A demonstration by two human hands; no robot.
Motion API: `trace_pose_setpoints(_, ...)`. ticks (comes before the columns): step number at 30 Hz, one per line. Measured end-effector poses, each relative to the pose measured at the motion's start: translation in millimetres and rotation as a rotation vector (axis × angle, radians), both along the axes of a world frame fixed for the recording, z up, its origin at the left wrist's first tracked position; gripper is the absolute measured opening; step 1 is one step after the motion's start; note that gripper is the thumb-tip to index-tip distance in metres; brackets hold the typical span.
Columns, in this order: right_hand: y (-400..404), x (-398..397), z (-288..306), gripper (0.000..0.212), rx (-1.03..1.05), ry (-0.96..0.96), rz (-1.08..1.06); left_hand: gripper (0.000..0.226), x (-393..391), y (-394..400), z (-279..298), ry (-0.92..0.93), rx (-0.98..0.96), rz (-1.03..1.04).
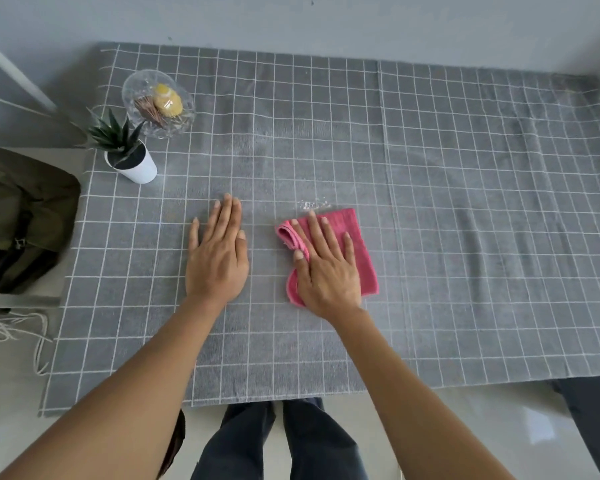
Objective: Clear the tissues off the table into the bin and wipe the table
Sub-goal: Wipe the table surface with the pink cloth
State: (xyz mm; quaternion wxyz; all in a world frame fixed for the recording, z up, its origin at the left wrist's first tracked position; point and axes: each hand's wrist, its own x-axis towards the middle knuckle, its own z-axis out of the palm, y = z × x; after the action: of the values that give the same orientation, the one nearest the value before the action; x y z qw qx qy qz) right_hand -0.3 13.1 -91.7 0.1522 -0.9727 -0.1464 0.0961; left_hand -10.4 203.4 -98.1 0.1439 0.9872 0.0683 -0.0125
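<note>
**Asker:** Under your right palm, what is there?

**Me:** A folded pink cloth point(357, 251), pinned flat to the grey checked tablecloth point(465, 202). My right hand point(326, 271) lies spread on it, fingers straight, pressing down and not clutching. The cloth's long axis runs away from me, in line with my fingers, and one looped fold sticks out on the thumb side.

**Asker:** And your other hand?

**Me:** My left hand point(217, 258) rests open and empty, flat on the tablecloth just beside the right one, not touching the cloth.

**Asker:** Where are the tissues?

**Me:** I see none on the table, and no bin in view, so I judge the wiping is what remains. Just beyond my right fingertips sits a small patch of pale specks point(313, 204), crumbs or droplets, I cannot tell which. It lies straight ahead of the cloth's far edge, nearer my right hand, so a forward push should cover it.

**Asker:** Anything in the way?

**Me:** Well off past my left hand stand a small potted plant point(130, 157) and a glass dish point(158, 103).
</note>
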Motion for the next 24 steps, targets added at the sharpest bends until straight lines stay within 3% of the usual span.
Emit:
trace_pose_setpoints(8, -99, 40, -1, 0.058, -0.118, 0.047, -0.363, 0.056, 0, 1, 1, 0.014, 0.005, 0.005)
trace_pose_setpoints(14, -74, 37, 1, 0.047, -0.082, 0.054, -0.505, 0.056, 1, 0, -1, 0.008, -0.002, 0.011)
trace_pose_setpoints(20, 12, 7, 1, 0.053, -0.073, 0.026, -0.176, 0.055, 1, 0, -3, -0.005, -0.002, 0.014)
trace_pose_setpoints(24, 9, 1, 1, 0.050, -0.009, 0.004, 0.046, 0.055, 0, 0, -2, 0.004, 0.002, 0.003)
